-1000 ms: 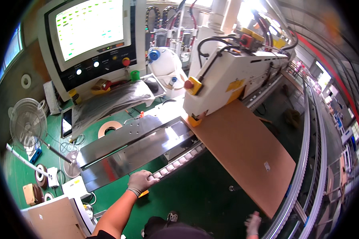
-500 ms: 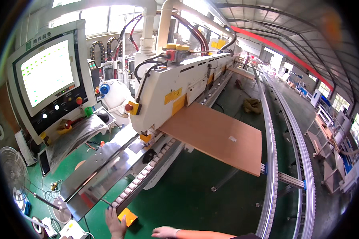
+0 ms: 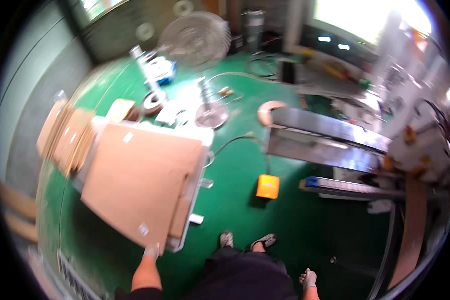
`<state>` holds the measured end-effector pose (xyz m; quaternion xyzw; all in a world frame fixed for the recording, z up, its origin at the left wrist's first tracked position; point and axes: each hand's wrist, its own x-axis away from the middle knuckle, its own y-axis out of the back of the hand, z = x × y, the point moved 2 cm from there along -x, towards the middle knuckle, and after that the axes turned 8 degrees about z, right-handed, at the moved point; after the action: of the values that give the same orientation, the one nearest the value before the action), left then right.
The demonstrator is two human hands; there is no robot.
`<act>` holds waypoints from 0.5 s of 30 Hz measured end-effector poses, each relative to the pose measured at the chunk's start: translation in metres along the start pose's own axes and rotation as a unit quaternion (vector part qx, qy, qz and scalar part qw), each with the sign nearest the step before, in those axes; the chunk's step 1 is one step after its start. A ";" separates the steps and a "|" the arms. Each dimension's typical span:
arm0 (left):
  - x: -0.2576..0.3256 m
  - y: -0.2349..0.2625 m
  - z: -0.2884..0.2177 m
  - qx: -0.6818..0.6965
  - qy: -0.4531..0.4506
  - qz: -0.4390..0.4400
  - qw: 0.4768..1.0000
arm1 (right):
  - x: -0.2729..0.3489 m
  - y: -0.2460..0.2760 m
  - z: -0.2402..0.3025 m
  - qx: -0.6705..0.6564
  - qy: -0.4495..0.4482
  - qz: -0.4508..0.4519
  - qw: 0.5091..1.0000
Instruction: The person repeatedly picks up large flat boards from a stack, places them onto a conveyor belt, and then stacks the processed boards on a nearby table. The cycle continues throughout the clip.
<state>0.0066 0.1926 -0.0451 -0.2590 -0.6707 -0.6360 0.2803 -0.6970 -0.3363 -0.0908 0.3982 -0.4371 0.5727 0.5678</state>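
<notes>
Nearest, on the right, the right hand (image 3: pixel 308 279) hangs apart from everything; its fingers look loosely curled, though how tightly I cannot tell. At left, the left hand (image 3: pixel 152 251) meets the near corner of the top brown panel (image 3: pixel 135 185), which lies flat on the stack; blur hides whether those fingers pinch it. Lifting appears not yet done. Farther right, another brown panel (image 3: pixel 414 225) lies beside the white machine (image 3: pixel 417 150), seemingly already handled. More boards (image 3: pixel 75 140) at far left seem left to do.
</notes>
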 end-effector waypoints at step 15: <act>0.024 -0.042 0.015 0.783 0.084 0.051 0.614 | 0.075 -0.351 -0.006 0.540 0.192 0.202 0.794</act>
<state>-0.0410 0.2050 -0.0582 0.0796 -0.8733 0.1271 0.4636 -0.3487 -0.3173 -0.0044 0.4242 -0.0096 0.8822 0.2042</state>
